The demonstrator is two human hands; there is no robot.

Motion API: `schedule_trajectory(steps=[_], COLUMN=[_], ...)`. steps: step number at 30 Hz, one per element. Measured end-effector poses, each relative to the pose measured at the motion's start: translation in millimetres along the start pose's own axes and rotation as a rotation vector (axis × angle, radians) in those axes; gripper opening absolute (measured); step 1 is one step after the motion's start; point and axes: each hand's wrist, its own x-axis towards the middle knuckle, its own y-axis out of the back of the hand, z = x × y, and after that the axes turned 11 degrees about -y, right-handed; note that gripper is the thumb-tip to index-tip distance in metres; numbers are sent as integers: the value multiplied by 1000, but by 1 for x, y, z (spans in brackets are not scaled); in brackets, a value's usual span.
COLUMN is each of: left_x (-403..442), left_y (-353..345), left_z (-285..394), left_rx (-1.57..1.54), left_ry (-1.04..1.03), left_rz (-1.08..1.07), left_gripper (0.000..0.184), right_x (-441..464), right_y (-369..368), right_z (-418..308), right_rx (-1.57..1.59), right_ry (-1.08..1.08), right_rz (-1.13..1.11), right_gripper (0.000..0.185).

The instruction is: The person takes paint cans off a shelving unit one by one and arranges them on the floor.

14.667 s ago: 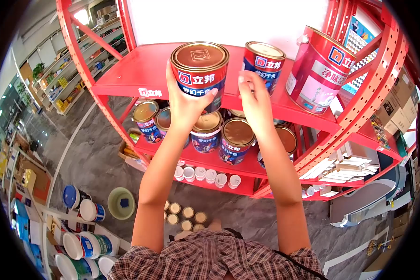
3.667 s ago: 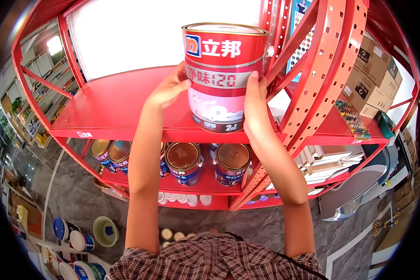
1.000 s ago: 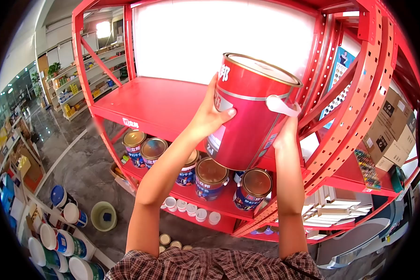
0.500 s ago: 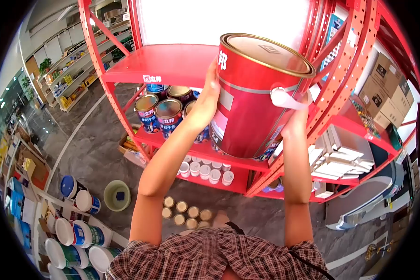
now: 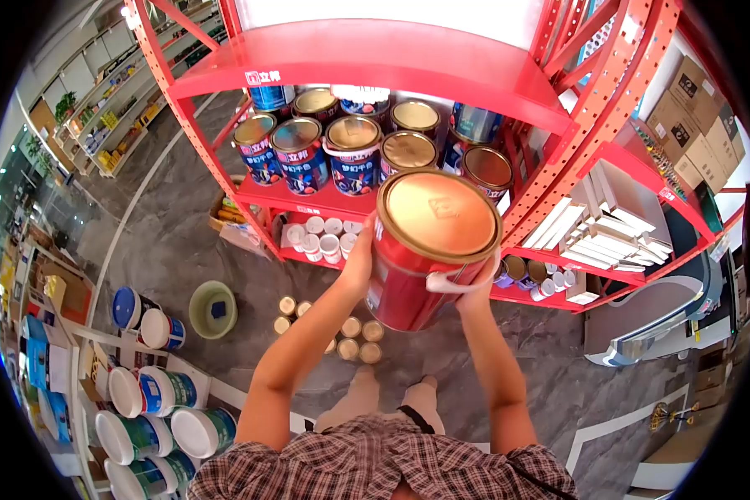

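Note:
A large red paint can (image 5: 404,287) with a gold lid hangs in front of the red shelf rack, gripped between both my hands. My left hand (image 5: 361,265) presses its left side, fingers partly hidden behind the can. On the right side, near the pale handle, my right hand (image 5: 477,293) wraps round the can, its fingertips mostly out of sight. Just beyond, several blue-labelled paint cans (image 5: 354,154) stand on the rack's middle shelf. The top red shelf (image 5: 375,52) runs above them.
White-lidded small tubs (image 5: 330,247) sit on the low shelf. Several small gold-lidded cans (image 5: 350,327) stand on the floor by my feet. Paint buckets (image 5: 127,437) and a green bin (image 5: 213,310) are at left. A perforated red post (image 5: 587,133) rises at right.
My hands have brought the red paint can down and toward me, away from the top shelf level. My view has tilted, showing more of the blue-labelled cans and floor.

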Motion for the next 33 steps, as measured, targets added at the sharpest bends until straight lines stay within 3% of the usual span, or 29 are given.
schedule_trajectory(steps=[3,5,6,9,11,13,15,17,18,20,21,27,31,32,33], left_x=[-15,-23,-17,-34,-43,-50,-56,-56,-60,-66,-67,-64,-58,-54,-51], left_y=[15,23,46,45,78,78,85,97,105,127,133,157,188,187,194], left_z=[-39,-67,-111,-147,-211,-230,-244,-268,-288,-335,-354,-432,-518,-527,-545], left_rx=[-99,-109,-105,-253,-269,-227,-332,-313,-314,-304,-303,-189,-304,-309,-308], left_ry=[122,273,237,227,224,170,307,431,433,190,192,203,92,279,287], left_rz=[25,175,223,309,307,329,256,296,305,147,157,192,87,218,213], left_gripper=[57,52,47,41,41,42,44,42,42,42,42,47,46,45,45], right_x=[1,-8,-11,-27,-37,-48,-51,-59,-63,-58,-57,-68,-55,-51,-49], right_y=[50,83,97,122,141,166,207,227,235,170,169,297,379,399,419], right_z=[42,66,75,92,108,131,163,185,194,166,172,257,318,335,352], right_rx=[-235,-456,-568,-432,-120,-157,304,278,139,-285,-381,-146,-83,-76,-72], right_ry=[115,212,267,49,-324,-329,-508,-540,-453,2,150,-392,-506,-520,-530], right_rz=[0,-25,-46,-128,96,90,49,84,53,-239,-294,5,98,115,127], right_gripper=[40,45,48,51,41,41,36,34,36,41,41,41,41,41,41])
